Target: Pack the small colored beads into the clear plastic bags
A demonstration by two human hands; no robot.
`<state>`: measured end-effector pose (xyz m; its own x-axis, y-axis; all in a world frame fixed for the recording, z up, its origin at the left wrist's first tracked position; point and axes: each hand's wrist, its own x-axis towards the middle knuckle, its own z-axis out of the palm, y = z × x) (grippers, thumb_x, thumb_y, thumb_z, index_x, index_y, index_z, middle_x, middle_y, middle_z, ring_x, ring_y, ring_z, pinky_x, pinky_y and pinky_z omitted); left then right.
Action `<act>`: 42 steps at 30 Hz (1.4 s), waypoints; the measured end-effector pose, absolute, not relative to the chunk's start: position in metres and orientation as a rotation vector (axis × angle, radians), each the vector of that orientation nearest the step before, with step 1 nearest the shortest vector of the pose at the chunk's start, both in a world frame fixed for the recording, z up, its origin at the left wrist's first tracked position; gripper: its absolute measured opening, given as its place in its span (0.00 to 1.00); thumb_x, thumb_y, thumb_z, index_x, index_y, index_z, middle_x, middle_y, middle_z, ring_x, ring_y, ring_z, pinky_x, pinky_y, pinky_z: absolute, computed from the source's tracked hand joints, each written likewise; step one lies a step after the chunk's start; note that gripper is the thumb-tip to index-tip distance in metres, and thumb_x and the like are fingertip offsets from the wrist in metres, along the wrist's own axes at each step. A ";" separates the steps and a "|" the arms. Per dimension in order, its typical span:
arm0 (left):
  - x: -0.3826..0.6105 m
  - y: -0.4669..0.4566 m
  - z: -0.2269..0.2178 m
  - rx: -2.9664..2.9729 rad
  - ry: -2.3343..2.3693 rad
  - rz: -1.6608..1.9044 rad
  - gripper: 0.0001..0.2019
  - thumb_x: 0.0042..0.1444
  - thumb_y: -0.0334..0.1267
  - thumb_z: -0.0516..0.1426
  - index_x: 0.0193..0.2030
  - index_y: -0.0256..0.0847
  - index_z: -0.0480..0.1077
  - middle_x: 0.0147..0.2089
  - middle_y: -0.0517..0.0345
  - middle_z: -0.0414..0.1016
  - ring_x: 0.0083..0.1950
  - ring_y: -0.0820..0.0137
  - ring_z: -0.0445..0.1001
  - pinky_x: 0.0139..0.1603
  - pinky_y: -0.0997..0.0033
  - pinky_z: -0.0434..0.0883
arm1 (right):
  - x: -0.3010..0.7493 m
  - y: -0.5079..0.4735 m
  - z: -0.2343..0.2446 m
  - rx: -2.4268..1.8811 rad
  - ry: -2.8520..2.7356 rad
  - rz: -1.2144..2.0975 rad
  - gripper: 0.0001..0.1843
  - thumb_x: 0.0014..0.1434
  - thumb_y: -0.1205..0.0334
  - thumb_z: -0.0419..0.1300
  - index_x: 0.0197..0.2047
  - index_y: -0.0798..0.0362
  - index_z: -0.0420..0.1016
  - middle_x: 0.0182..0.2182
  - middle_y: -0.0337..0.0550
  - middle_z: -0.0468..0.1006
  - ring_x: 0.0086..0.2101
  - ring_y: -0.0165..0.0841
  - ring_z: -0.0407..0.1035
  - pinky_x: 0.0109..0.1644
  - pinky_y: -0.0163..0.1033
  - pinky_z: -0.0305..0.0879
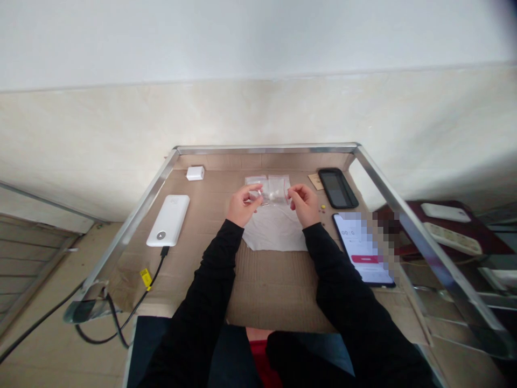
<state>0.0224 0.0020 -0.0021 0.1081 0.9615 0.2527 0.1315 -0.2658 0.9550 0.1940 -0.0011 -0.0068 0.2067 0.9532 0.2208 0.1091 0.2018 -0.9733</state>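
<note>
Between my two hands is a small clear zip-lock bag (pixel 277 193) with a reddish line along its right side. My left hand (pixel 242 206) is closed at the bag's left end, thumb and fingers near each other. My right hand (pixel 304 205) pinches the right edge by the reddish line. Whatever is inside the bag is too small to make out. More clear bag plastic (pixel 256 178) shows just behind, and I cannot tell whether it is a separate bag. Below the hands lies a white cloth or tissue (pixel 277 231), flat on the cardboard.
Cardboard (pixel 274 291) lines the metal-framed table (pixel 266 149). On the left are a white power bank (pixel 168 220) with a black cable (pixel 158 272) and a white charger (pixel 195 173). On the right are a black phone case (pixel 338 187), a lit phone (pixel 359 248) and tiny beads (pixel 323 207).
</note>
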 end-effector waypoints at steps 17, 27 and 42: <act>0.019 0.003 0.004 1.536 1.027 1.364 0.18 0.43 0.39 0.60 0.42 0.39 0.68 0.47 0.51 0.64 0.23 0.84 0.62 0.16 0.83 0.64 | 0.185 -0.007 -0.008 -1.061 -1.235 1.218 0.15 0.49 0.51 0.56 0.27 0.53 0.75 0.27 0.41 0.74 0.27 0.26 0.64 0.24 0.29 0.58; 0.016 0.002 0.006 1.452 0.835 1.355 0.22 0.53 0.48 0.50 0.54 0.48 0.56 0.52 0.50 0.63 0.30 0.78 0.71 0.28 0.77 0.68 | 0.181 -0.008 -0.003 -0.888 -0.817 1.593 0.21 0.53 0.44 0.47 0.44 0.45 0.68 0.41 0.41 0.73 0.24 0.25 0.64 0.22 0.31 0.59; 0.015 0.006 0.003 1.342 0.934 1.359 0.17 0.52 0.48 0.51 0.45 0.41 0.64 0.33 0.57 0.72 0.23 0.80 0.68 0.24 0.78 0.65 | 0.173 -0.008 -0.004 -0.954 -0.889 1.573 0.22 0.47 0.40 0.53 0.21 0.53 0.61 0.12 0.31 0.54 0.12 0.20 0.44 0.13 0.28 0.38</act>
<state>0.0153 0.0058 0.0026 0.0815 0.9667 0.2427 -0.1200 -0.2322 0.9652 0.1731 -0.0081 -0.0040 -0.1379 0.9811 -0.1358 -0.3901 -0.1798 -0.9031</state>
